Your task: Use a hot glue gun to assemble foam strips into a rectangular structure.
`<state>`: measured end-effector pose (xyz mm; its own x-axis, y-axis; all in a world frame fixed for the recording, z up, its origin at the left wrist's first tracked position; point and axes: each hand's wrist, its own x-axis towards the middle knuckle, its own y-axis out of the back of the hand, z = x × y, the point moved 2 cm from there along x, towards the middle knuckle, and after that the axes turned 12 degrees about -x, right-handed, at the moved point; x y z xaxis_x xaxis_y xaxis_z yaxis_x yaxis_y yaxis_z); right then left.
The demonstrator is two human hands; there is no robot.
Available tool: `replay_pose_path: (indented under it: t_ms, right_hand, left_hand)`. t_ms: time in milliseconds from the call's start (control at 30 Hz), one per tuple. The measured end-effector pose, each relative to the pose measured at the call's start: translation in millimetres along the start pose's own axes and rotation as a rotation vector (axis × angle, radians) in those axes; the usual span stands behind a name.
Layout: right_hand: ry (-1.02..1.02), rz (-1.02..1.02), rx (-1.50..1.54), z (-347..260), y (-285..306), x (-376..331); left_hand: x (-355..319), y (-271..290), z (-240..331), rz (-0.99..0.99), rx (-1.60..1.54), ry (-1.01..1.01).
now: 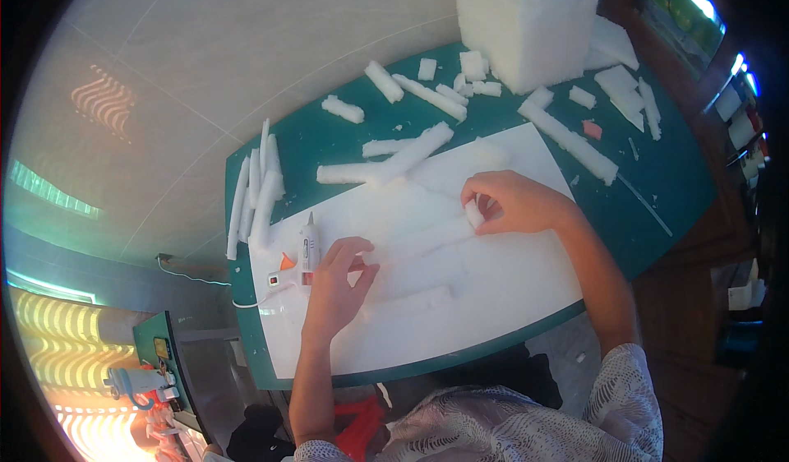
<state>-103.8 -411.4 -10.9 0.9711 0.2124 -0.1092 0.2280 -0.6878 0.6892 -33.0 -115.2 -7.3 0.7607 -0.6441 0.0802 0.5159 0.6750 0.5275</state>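
My right hand (514,205) pinches a small white foam piece (474,214) over the right half of a white board (542,285). My left hand (337,285) is over the board's left part, fingers curved and thumb apart, with nothing visible between them. Beside it lies a white glue gun (309,248) with an orange trigger, its nozzle pointing away from me and its cord running off to the left. A pale foam strip (423,240) seems to lie between my hands, hard to make out against the board. Nearer me lies another strip (411,304).
The board lies on a green table (670,182). Long foam strips (407,154) overlap at its far edge; several more (265,187) are bunched at the left. Foam offcuts (427,69) are scattered behind. A large white foam block (526,30) stands at the far right, with a pink scrap (592,129) nearer.
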Motion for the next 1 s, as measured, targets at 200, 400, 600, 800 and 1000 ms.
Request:
replay_pose_path:
  t_ms: [200,400,600,800,1000]
  right_hand:
    - [-0.021,0.005,0.011,-0.2,0.9,-0.6]
    - [-0.007,0.021,-0.035,-2.1,-1.9,-0.6]
    - [0.013,0.039,-0.083,-2.8,-0.9,-1.3]
    - [-0.012,0.014,-0.083,-4.6,0.5,-0.7]
    - [-0.042,0.032,-0.06,-3.9,0.9,-3.2]
  left_hand:
    - [0.6,-1.3,-1.4,-0.007,-0.029,-0.015]
    - [2.6,1.3,-3.5,0.0,-0.051,0.022]
    - [-2.1,5.2,2.4,-0.012,0.053,-0.076]
    - [-23.2,34.4,3.8,0.127,0.041,-0.084]
    - [-44.7,83.3,-26.9,0.211,0.634,-0.082]
